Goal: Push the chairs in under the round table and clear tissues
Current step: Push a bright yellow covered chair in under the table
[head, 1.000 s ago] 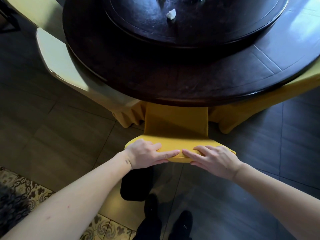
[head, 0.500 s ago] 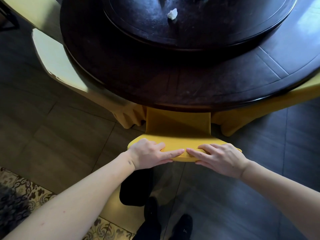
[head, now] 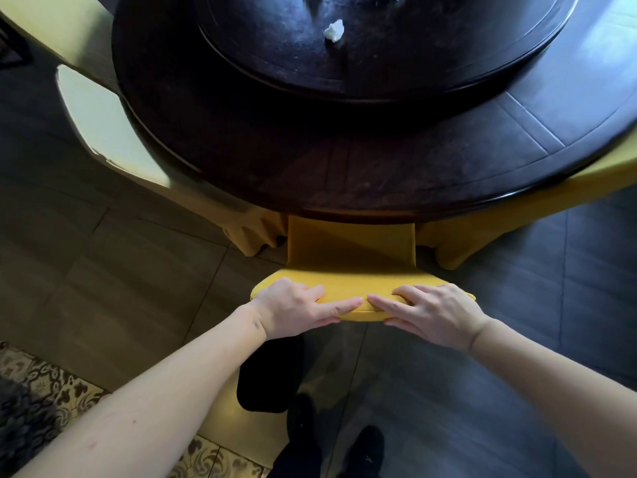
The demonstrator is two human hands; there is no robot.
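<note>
A yellow-covered chair (head: pixel 351 257) stands right in front of me, its seat tucked under the edge of the dark round table (head: pixel 344 174). My left hand (head: pixel 296 307) and my right hand (head: pixel 431 313) both grip the top of its backrest, fingertips almost meeting in the middle. A crumpled white tissue (head: pixel 334 30) lies on the dark turntable (head: pixel 431 56) in the table's centre. Two more tissue scraps show at the top edge, cut off by the frame.
A pale yellow chair (head: pixel 103 122) sits under the table on the left, another yellow chair (head: pixel 499 222) on the right. Dark tile floor lies all around. A patterned rug (head: pixel 41 391) is at the lower left. My black shoes (head: pixel 362 450) stand behind the chair.
The chair has slid further under the table, with less of its seat showing. Both hands stayed on the backrest and moved forward with it.
</note>
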